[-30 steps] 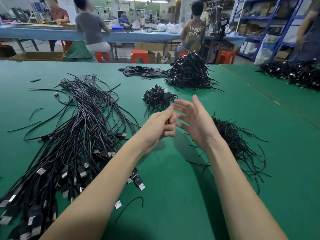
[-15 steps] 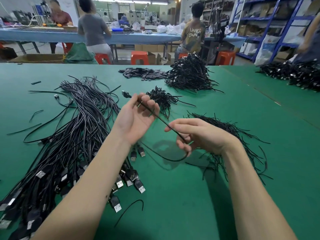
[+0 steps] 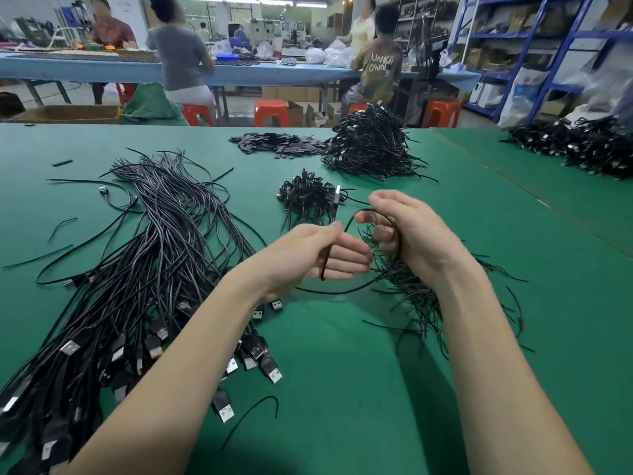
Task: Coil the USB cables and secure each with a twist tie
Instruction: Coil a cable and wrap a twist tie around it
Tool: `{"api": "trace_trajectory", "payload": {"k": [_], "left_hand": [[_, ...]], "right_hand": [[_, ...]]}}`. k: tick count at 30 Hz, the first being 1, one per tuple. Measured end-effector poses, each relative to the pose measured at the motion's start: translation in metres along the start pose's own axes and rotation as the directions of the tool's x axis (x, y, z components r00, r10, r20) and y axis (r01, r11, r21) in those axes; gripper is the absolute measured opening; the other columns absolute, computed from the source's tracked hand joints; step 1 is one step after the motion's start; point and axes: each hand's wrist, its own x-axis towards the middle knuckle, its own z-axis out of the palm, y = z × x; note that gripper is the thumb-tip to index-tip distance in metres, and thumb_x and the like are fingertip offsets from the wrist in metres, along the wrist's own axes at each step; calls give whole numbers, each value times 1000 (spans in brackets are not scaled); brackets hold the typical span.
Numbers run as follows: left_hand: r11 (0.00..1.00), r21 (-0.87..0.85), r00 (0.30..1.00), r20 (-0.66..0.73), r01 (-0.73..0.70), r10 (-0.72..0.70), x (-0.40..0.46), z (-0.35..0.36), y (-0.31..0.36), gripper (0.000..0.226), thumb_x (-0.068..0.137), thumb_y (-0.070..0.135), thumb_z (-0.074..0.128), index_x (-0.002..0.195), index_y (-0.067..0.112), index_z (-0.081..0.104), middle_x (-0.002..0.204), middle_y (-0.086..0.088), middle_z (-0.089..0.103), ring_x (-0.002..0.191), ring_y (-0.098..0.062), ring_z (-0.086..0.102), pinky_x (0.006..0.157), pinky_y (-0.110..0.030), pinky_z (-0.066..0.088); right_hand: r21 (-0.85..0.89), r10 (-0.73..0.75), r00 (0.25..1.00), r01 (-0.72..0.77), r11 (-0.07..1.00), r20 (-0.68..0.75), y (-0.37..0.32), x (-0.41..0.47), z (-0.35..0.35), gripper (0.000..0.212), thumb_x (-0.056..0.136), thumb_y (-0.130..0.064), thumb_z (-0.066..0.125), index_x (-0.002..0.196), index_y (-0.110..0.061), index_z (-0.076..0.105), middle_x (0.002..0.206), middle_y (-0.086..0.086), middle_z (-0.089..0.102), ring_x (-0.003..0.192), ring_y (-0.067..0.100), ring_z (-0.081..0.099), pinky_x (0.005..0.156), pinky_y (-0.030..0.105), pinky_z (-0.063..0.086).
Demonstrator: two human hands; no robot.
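Observation:
Both hands hold one black USB cable (image 3: 342, 290) above the green table (image 3: 342, 389). My left hand (image 3: 308, 258) pinches it near the plug end, whose metal plug (image 3: 337, 197) sticks up past the fingers. My right hand (image 3: 407, 231) has its fingers curled round a loop of the same cable, and the slack hangs in an arc under both hands. A big bundle of loose USB cables (image 3: 137, 269) lies to the left. A heap of black twist ties (image 3: 414, 296) lies under my right wrist.
A small pile of coiled, tied cables (image 3: 305, 197) sits just beyond my hands, with a larger pile (image 3: 370, 145) behind it and flat black pieces (image 3: 274, 145) beside that. Another cable pile (image 3: 582, 145) lies far right. People work at a blue table (image 3: 102, 68) beyond.
My hands have come closer together and risen. The cable that was stretched straight between them is now bent into a loop in my right hand.

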Motion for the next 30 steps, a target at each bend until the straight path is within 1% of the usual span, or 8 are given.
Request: {"api": "trace_trajectory", "payload": {"k": [3, 5, 9, 11, 15, 21, 25, 30], "left_hand": [[999, -42, 991, -128, -28, 23, 6, 2, -4, 48, 110, 32, 29, 117, -2, 63, 112, -14, 74, 105, -26, 71, 96, -38, 55], [980, -171, 984, -161, -101, 73, 6, -2, -4, 50, 111, 31, 25, 117, -4, 60, 108, -15, 72, 93, -29, 68, 91, -41, 54], [716, -659, 973, -156, -229, 168, -2, -26, 1, 51, 110, 30, 23, 130, -2, 58, 130, -17, 65, 119, -27, 65, 92, -33, 57], [655, -723, 974, -130, -221, 185, -5, -32, 2, 51, 109, 29, 27, 126, -3, 63, 127, -17, 67, 115, -27, 67, 85, -30, 59], [812, -562, 980, 11, -159, 199, -9, -28, 2, 50, 107, 30, 31, 120, 2, 71, 126, -17, 68, 109, -27, 70, 79, -28, 59], [983, -185, 975, 217, -10, 51, -10, -18, 5, 50, 108, 29, 30, 126, -6, 60, 127, -26, 64, 121, -37, 62, 100, -42, 53], [998, 55, 994, 99, 30, -35, -10, -16, 10, 43, 109, 27, 32, 120, -1, 63, 119, -18, 71, 115, -29, 67, 97, -35, 55], [988, 124, 983, -148, -89, 108, 1, -12, 5, 44, 110, 25, 33, 101, 5, 71, 99, -5, 77, 97, -19, 69, 99, -34, 53]], "right_hand": [[-86, -85, 976, 104, 991, 199, -7, -4, 17, 4, 96, -19, 62, 93, -20, 63, 85, 7, 64, 52, 7, 47, 48, 17, 40], [-39, 11, 902, 6, 999, 432, -2, -8, 25, 2, 92, -18, 61, 93, -17, 63, 83, 7, 60, 58, 11, 52, 53, 21, 45], [-48, 221, 687, -262, 964, 692, 27, -18, 14, 8, 91, -9, 58, 93, -17, 56, 81, 6, 62, 72, 19, 58, 89, 41, 50], [-23, 252, 706, -317, 948, 662, 40, -17, 5, 16, 88, -4, 60, 96, -17, 54, 78, 6, 60, 67, 17, 54, 83, 36, 49], [-120, 386, 846, -368, 922, 367, 44, -7, -2, 29, 86, 3, 69, 105, -17, 59, 76, 6, 64, 56, 12, 47, 58, 24, 46], [-319, 143, 990, -142, 937, -21, 18, 0, 8, 16, 90, -9, 60, 87, -25, 63, 54, -14, 56, 44, 4, 42, 41, 18, 25], [-208, 125, 992, -129, 970, -32, -9, -1, 23, 14, 90, -11, 56, 97, -23, 60, 64, -9, 68, 49, 5, 46, 42, 16, 34], [-378, -10, 1000, 9, 926, -1, -16, -7, 47, 14, 92, -11, 57, 100, -23, 57, 85, -3, 65, 60, 8, 55, 63, 29, 49]]}}
